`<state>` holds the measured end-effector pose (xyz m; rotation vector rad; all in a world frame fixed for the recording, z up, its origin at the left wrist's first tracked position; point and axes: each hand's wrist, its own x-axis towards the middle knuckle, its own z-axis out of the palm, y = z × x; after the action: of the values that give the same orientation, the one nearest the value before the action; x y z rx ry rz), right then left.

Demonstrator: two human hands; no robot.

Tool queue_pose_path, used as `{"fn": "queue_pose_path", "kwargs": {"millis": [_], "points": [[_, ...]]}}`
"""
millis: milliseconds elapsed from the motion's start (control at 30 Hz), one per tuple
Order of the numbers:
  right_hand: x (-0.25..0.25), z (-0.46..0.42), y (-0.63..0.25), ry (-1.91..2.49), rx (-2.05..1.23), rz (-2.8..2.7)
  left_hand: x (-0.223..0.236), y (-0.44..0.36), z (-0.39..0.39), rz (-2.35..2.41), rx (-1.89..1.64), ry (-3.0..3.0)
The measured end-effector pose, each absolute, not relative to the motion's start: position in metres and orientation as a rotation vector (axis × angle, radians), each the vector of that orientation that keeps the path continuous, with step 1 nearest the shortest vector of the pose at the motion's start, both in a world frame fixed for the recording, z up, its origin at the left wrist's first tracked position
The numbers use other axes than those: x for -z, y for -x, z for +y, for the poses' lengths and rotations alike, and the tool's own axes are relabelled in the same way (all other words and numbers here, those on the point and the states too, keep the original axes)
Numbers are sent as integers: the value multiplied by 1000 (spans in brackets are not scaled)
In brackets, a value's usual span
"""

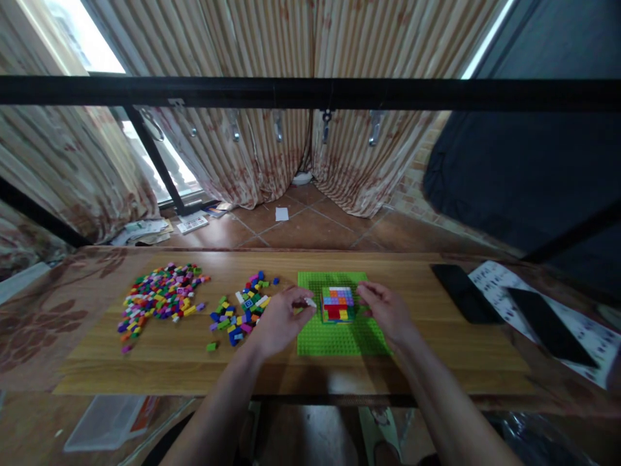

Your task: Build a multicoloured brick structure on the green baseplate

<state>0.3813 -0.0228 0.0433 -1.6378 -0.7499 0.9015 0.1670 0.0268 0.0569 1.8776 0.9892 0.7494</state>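
Pinched between the fingertips of my left hand [285, 315] is a small white toy brick [309, 302], held over the left part of a green studded baseplate [317, 340]. A squarish block of toy bricks [338, 304] in white, purple, orange, blue, red and yellow sits on the baseplate, right of that brick. Close to the block's right side is my right hand [385, 310], its fingers curled and drawn together. Whatever its fingertips may hold is too small to make out.
A smaller pile of loose bricks [237, 317] lies left of my left hand, with a larger pile [165, 291] farther left. At the right are a black phone-like slab [466, 294], a printed sheet [504, 281] and another dark slab [553, 327]. A black bar [301, 92] crosses beyond the table.
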Motion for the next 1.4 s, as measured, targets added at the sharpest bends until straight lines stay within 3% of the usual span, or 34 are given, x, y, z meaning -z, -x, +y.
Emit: {"fn": "queue_pose_path", "kwargs": {"millis": [667, 1400], "points": [[-47, -24, -379, 1584, -853, -833, -42, -198, 9, 1179, -775, -1918], [-41, -27, -372, 1647, -759, -1124, -31, -197, 12, 1087, -788, -1876]]}}
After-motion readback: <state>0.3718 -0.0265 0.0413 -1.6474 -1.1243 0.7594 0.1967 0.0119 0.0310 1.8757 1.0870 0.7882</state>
